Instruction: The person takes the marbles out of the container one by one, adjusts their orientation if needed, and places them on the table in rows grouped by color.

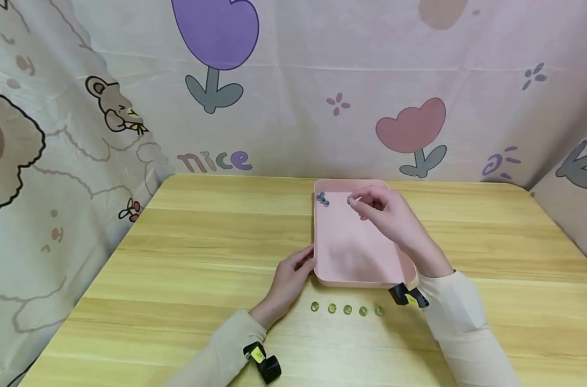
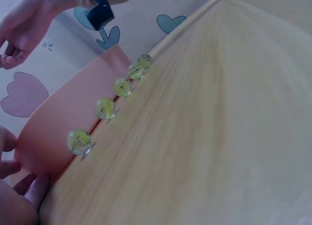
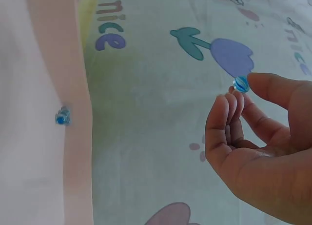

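Observation:
Between thumb and fingertips, my right hand (image 1: 389, 215) pinches a blue-streaked glass marble (image 3: 241, 84), held above the far part of a pink tray (image 1: 356, 244). Several blue marbles (image 1: 322, 199) sit clustered in the tray's far left corner. At the tray's near left side, my left hand (image 1: 289, 277) rests its fingers against the outside of the wall; the left wrist view shows these fingers (image 2: 36, 190) touching it low down. Several clear marbles with yellow-green swirls (image 1: 347, 309) stand in a row on the table just in front of the tray.
The tray lies on a light wooden table (image 1: 201, 242), its far end close to the back edge. A printed curtain (image 1: 293, 118) hangs behind and along both sides. Each wrist wears a black camera mount (image 1: 264, 364).

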`<state>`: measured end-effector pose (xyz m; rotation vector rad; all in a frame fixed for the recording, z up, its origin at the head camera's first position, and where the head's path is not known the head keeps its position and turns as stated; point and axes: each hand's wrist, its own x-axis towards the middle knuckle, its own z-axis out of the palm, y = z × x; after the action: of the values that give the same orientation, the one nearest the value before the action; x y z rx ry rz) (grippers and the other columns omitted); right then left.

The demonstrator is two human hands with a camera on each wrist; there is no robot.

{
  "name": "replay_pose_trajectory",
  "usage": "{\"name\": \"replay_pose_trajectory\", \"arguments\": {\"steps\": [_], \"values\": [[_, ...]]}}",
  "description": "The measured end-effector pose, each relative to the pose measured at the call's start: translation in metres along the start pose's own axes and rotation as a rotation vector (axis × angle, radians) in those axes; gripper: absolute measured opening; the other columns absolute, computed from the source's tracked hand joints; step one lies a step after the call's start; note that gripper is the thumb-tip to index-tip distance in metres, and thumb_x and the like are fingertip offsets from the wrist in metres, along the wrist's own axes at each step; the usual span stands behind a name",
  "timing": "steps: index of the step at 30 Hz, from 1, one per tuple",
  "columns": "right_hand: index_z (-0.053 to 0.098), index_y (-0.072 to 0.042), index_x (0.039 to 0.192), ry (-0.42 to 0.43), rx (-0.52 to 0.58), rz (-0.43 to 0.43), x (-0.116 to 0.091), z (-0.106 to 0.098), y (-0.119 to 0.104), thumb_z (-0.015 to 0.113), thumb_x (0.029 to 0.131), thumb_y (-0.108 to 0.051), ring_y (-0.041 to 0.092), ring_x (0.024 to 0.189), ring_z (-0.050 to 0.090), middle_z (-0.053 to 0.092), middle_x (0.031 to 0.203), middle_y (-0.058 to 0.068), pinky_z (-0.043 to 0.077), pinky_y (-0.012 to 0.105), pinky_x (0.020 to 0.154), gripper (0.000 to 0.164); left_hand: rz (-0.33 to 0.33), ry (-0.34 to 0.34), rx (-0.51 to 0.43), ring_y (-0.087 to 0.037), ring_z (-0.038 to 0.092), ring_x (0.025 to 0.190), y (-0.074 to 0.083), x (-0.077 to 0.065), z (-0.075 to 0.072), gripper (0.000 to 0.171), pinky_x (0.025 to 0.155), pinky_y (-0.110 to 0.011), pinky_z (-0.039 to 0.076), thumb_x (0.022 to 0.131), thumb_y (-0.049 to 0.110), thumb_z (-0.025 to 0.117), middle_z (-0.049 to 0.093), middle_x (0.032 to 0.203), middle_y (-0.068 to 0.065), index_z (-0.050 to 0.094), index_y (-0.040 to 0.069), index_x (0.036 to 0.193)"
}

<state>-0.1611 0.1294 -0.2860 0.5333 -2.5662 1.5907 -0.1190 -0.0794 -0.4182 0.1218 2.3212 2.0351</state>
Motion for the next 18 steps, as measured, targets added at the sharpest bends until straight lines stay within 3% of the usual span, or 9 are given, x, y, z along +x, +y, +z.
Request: {"name": "replay_pose_trajectory", "arguments": {"steps": [6,18], "values": [[0.067,0.0,0.104,0.06,-0.004,-0.027,-0.004,-0.003,0.007,0.063,0.095,-0.013,0.017,0.072,0.053,0.056,0.086,0.008,0.043,0.021,0.064,0.017,-0.005,-0.007,-0.012,-0.021,0.056,0.108,0.003,-0.002,-0.002,0.038,0.092,-0.028,0.05,0.097,0.013,0.058,0.062,0.121,-0.014,0.056,0.003,0.134],[0.066,0.0,0.108,0.057,-0.055,0.016,-0.009,-0.006,0.021,0.062,0.095,-0.015,0.016,0.07,0.052,0.057,0.08,0.01,0.042,0.022,0.062,0.02,-0.01,-0.008,-0.028,-0.025,0.055,0.113,0.001,-0.002,-0.001,0.039,0.096,-0.034,0.048,0.097,0.014,0.058,0.06,0.124,-0.014,0.056,0.003,0.134]]}}
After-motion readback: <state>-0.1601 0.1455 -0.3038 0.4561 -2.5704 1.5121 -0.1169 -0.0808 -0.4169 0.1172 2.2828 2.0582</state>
